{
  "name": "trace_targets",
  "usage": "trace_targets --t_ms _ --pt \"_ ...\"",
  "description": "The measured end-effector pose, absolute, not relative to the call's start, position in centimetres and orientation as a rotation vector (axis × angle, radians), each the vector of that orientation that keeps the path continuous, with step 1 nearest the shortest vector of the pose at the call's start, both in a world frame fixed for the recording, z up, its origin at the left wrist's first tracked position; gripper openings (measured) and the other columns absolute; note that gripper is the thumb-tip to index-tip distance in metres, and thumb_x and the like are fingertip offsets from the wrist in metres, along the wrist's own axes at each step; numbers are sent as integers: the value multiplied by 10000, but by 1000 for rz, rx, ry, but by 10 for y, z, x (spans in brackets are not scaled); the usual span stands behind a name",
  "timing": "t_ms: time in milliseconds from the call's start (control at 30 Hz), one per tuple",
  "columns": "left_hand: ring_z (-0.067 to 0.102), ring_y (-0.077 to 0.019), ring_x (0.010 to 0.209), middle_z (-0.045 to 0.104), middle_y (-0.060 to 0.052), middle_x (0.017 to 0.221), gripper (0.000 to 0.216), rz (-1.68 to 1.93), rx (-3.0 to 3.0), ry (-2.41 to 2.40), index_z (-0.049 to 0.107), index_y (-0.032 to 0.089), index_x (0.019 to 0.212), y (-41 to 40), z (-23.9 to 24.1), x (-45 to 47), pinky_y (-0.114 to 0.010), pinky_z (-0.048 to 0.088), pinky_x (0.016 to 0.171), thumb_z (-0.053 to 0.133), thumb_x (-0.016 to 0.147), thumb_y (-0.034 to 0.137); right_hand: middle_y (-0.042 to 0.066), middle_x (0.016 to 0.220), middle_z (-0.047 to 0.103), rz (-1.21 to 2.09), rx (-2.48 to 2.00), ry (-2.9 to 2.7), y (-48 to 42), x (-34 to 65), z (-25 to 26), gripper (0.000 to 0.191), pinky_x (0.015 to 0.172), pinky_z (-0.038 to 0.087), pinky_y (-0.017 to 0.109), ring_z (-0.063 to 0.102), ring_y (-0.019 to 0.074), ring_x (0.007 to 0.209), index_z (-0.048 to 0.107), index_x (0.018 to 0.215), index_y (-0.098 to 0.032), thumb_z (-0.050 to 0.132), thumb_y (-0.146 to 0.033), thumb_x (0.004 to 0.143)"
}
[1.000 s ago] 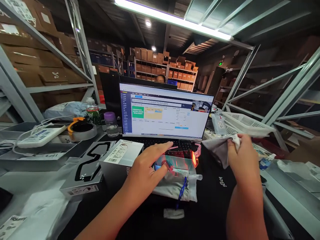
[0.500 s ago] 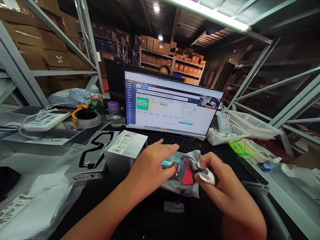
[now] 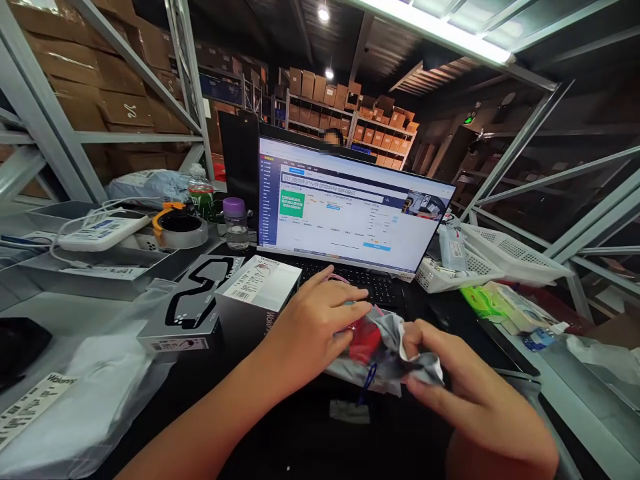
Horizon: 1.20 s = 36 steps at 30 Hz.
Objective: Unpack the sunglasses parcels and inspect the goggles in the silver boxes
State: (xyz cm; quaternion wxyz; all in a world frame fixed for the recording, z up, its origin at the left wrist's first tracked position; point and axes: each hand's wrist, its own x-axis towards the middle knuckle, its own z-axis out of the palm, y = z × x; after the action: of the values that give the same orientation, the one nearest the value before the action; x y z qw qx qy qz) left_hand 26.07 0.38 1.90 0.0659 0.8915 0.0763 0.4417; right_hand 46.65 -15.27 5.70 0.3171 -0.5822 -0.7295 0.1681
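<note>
My left hand (image 3: 320, 320) is closed around a pair of sunglasses (image 3: 365, 341) with a shiny red lens. Its fingers cover much of the frame, and a pink strip, perhaps a temple, shows behind them. Pinched in my right hand (image 3: 465, 380) is a crumpled grey cloth (image 3: 393, 330), which lies against the lens's right side. Under the sunglasses a pale grey soft sheet or pouch (image 3: 350, 371) rests on the black mat, with a dark blue cord loop (image 3: 369, 381) beside it. A small clear packet (image 3: 349, 412) lies closer to me.
Two grey product boxes (image 3: 180, 313) stand left of my hands, before a monitor (image 3: 350, 200) and keyboard (image 3: 385, 290). A purple-lidded bottle (image 3: 236, 227) and tape roll (image 3: 183, 230) are further left. White baskets (image 3: 515, 250) sit at right. White packaged items (image 3: 95, 380) lie front left.
My right hand and the cloth have shifted slightly right. The sunglasses have turned, so the red lens sits nearer my left fingers and the blue cord shows more. The view has shifted slightly.
</note>
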Motion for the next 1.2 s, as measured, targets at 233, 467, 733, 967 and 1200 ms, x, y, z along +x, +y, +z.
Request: trace_targets --t_ms 233,467,733,967,1200 --pt "703 -199 1099 757 -71 1177 369 1309 2631 258 723 207 1149 9 21 257 -547 401 1183 601 833 58 18 797 625 734 -1331 -1928 -132 471 47 333 614 424 257 544 154 673 623 859 -221 651 -546 925" --pt "653 -221 1196 698 -107 1293 367 1481 2637 312 679 186 1236 10 17 260 -555 350 1218 625 888 86 -55 637 509 653 -1289 -1747 -111 457 27 425 538 327 223 404 101 582 438 668 -214 826 -320 803" --pt "633 -255 1051 671 -97 1110 394 1641 2579 738 618 163 1200 -19 17 267 -440 563 941 626 817 72 -71 613 298 77 -1198 -1099 -84 454 10 479 549 282 231 295 105 591 334 625 -224 719 -367 871" --pt "603 -346 1146 619 -176 1232 834 1480 2754 849 441 94 1334 -28 4 274 -517 548 981 817 594 170 -64 622 354 617 -1022 -1328 -87 428 9 478 531 283 225 301 101 581 290 638 -227 692 -332 875" --pt "626 -360 1102 630 -197 1188 818 1601 2860 830 448 80 1292 -22 3 279 -515 558 953 831 588 246 -82 545 339 335 -1148 -1622 -90 433 13 515 470 246 207 283 75 515 277 576 -215 722 -236 834"
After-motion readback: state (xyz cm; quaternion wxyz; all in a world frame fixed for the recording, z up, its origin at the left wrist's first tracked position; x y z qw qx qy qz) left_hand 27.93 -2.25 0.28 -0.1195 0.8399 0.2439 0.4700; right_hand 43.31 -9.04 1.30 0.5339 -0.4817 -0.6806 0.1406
